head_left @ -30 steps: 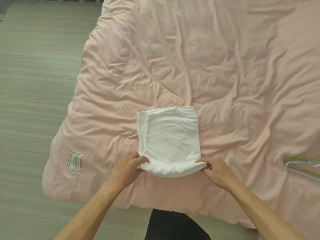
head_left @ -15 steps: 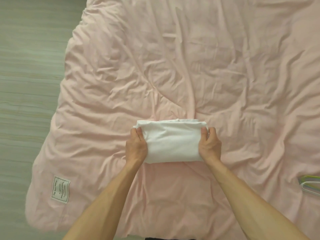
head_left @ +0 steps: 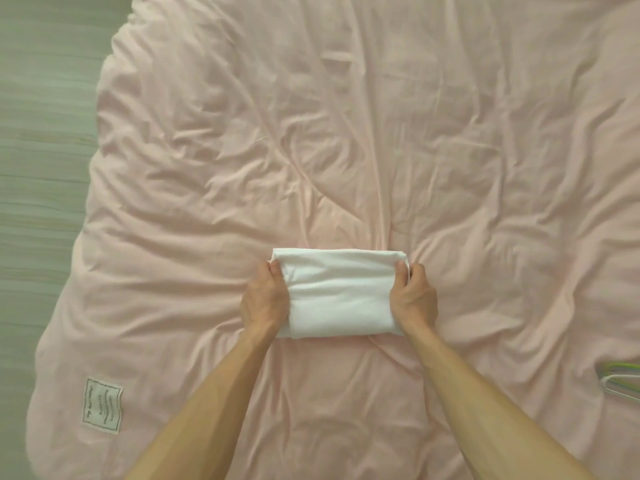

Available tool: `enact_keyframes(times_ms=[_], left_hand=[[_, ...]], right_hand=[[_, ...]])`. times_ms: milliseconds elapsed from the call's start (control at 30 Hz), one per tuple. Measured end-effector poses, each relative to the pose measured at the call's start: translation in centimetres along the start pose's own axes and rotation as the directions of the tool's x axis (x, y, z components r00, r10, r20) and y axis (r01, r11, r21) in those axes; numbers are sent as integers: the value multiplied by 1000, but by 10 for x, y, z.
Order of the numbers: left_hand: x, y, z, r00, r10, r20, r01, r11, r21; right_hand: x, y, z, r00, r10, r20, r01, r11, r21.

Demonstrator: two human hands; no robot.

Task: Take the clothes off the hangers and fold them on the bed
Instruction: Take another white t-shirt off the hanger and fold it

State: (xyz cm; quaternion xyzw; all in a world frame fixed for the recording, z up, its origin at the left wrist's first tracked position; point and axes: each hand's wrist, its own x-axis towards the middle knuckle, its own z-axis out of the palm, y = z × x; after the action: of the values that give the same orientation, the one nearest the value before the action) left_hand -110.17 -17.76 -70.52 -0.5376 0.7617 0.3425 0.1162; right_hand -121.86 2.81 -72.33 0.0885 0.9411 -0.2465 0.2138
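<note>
Head view: a white cloth garment point(head_left: 341, 292), folded into a compact, thick rectangle, is seen on a wrinkled pale pink duvet point(head_left: 346, 133), near the middle of the frame and toward the person's side of the bed. Its long sides run left to right, and the stacked folded layers are visible along the far edge.

The garment is gripped at both short ends. The left hand point(head_left: 265, 299) is closed round the left end, with the thumb laid on top near the far left corner; the remaining fingers are hidden beneath the cloth. The right hand point(head_left: 412, 296) is closed round the right end in the same way, thumb on top, with fingertips showing just past the far right corner. Whether the bundle is resting fully on the duvet or is slightly raised cannot be told.

A white sewn-on label point(head_left: 102, 405) with small unreadable print is fixed to the duvet's near left corner. Thin plastic hangers point(head_left: 620, 377), green and white, are partly cut off by the right edge, well apart from the garment. A grey-green wood-grain floor point(head_left: 41, 133) is seen along the left.
</note>
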Motion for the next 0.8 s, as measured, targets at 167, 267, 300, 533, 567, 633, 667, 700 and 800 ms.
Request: enact_keyframes(times_ms=[167,267,300,533,567,633,667,700,800], left_hand=[[-21,-5,7,779,545,-311,-475,836,275],[-31,3,34,694,719,-34,-663,657,361],[-29,2,44,692,721,44,-681,631,370],[3,-30,52,844,532,71,-491,711,504],[5,-35,50,878,477,31,-426,752,503],[8,-45,42,922,388,1,-335,796,504],[9,-48,36,931,366,3,-316,800,511],[9,-51,32,935,355,16,-313,800,512],[-4,-42,23,951,300,-72,-235,856,461]], right_hand=[[-17,-5,1,854,-392,-342,356,920,-166],[-29,-15,20,717,-676,-167,611,726,-315],[-31,-16,27,713,-699,-46,648,683,-339],[2,27,37,834,-495,243,539,641,-546],[8,32,33,856,-456,242,506,649,-568],[19,40,22,872,-433,228,476,648,-595],[21,40,16,871,-438,223,478,651,-589],[22,41,13,865,-457,207,484,653,-583],[12,39,8,867,-488,101,465,720,-516]])
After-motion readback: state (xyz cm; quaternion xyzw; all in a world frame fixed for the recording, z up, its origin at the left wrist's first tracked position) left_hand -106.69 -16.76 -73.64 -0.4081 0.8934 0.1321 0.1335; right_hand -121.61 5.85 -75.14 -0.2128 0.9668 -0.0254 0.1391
